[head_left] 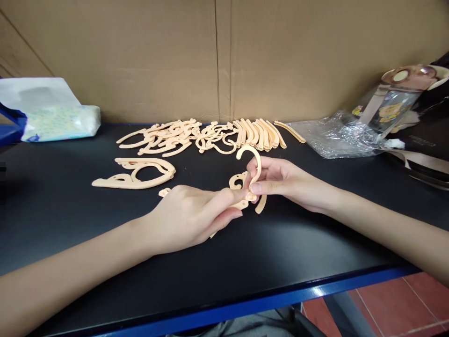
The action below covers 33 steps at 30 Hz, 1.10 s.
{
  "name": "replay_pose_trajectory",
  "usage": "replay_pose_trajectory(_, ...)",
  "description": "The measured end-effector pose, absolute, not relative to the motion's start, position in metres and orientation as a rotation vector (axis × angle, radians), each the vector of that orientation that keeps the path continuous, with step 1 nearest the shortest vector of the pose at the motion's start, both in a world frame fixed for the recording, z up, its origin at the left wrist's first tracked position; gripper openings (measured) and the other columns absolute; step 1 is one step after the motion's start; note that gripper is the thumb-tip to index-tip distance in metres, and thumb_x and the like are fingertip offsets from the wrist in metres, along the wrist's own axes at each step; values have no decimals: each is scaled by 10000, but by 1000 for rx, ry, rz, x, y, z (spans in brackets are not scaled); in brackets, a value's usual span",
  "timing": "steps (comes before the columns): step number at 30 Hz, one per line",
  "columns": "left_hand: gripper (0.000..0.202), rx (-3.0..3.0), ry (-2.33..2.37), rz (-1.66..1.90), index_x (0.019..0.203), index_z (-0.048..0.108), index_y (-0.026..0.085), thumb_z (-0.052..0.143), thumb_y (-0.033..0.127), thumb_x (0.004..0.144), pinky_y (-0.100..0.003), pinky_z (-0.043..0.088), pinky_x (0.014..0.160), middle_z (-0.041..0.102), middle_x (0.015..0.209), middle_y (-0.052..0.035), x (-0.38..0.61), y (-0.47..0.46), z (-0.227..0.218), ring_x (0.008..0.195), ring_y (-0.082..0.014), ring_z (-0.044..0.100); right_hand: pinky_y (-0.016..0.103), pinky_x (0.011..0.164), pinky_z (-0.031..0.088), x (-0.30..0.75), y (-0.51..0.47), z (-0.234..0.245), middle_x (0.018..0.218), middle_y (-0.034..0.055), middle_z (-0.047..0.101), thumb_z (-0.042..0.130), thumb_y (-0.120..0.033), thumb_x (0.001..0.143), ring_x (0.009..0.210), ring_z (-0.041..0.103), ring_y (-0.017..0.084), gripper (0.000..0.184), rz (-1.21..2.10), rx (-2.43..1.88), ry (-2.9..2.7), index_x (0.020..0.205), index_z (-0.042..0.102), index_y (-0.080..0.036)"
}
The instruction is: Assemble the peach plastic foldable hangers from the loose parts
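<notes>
Between thumb and fingers, my right hand pinches a cream plastic hanger hook, its curve pointing up. My left hand is closed on a cream hanger arm, pressed up against the foot of the hook. Much of that arm is hidden behind my left hand, with one end showing past the knuckles. Another curved cream piece pokes out below my right fingers; I cannot tell whether it is joined. To the left lies a folded cream hanger on the black table.
Along the back lie a heap of hanger arms, loose hooks and a row of curved strips. A tissue pack sits back left. Clear plastic bags, a bottle and a black bag stand at right. Cardboard walls the back.
</notes>
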<state>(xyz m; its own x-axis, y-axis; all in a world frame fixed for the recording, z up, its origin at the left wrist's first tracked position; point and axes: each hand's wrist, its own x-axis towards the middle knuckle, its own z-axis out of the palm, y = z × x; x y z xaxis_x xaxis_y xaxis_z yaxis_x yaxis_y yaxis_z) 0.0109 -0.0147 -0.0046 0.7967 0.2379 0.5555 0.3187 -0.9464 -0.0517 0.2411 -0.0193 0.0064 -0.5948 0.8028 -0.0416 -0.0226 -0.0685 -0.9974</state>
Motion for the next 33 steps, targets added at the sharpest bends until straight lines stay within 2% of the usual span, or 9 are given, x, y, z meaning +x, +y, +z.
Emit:
replay_pose_trajectory(5, 177, -2879, -440, -848, 1083, 513, 160, 412, 275, 994, -191, 361, 387, 689, 657, 39, 12, -14, -5, 413, -94, 584, 216, 680, 523, 241, -18, 6, 836, -37, 627, 690, -253, 845, 730, 599, 74, 208, 1721, -839, -1616, 861, 494, -188)
replay_pose_trajectory(10, 145, -2996, -458, -780, 1034, 540, 148, 459, 248, 968, -182, 390, 412, 716, 708, 4, 11, -13, -5, 426, -83, 572, 195, 676, 515, 241, -19, 4, 848, -24, 614, 680, -213, 852, 750, 589, 69, 183, 1713, -808, -1660, 839, 500, -178)
replay_pose_trajectory(17, 145, -2942, -491, -834, 1036, 526, 161, 433, 252, 973, -171, 378, 387, 705, 663, 29, 11, -14, -3, 415, -84, 585, 235, 646, 560, 241, -19, 2, 843, -27, 633, 690, -197, 836, 732, 610, 87, 180, 1728, -795, -1620, 848, 511, -187)
replay_pose_trajectory(20, 153, -2909, -504, -863, 1047, 504, 155, 410, 254, 977, -155, 385, 375, 722, 696, 16, 11, -13, -3, 423, -84, 605, 230, 621, 552, 241, -19, 3, 828, -28, 659, 702, -204, 828, 710, 606, 86, 196, 1701, -782, -1564, 834, 506, -190)
replay_pose_trajectory(25, 153, -2908, -508, -868, 1050, 483, 168, 393, 276, 991, -148, 407, 380, 722, 678, 22, 11, -13, -5, 433, -93, 632, 195, 680, 523, 241, -19, 4, 800, -29, 708, 744, -163, 785, 714, 640, 70, 232, 1639, -756, -1481, 785, 513, -180)
replay_pose_trajectory(29, 162, -2914, -518, -864, 1046, 471, 174, 391, 307, 1001, -163, 458, 410, 729, 704, 8, 12, -14, -7, 504, -125, 685, 214, 653, 538, 240, -19, 4, 805, -26, 717, 748, -168, 777, 709, 658, 89, 233, 1656, -746, -1481, 777, 516, -183)
replay_pose_trajectory(33, 192, -2896, -522, -893, 1051, 462, 166, 371, 330, 1009, -170, 466, 398, 730, 704, -4, 12, -14, -7, 477, -130, 677, 218, 625, 554, 240, -18, 2, 815, -34, 704, 747, -170, 779, 710, 658, 91, 239, 1686, -736, -1488, 779, 508, -184)
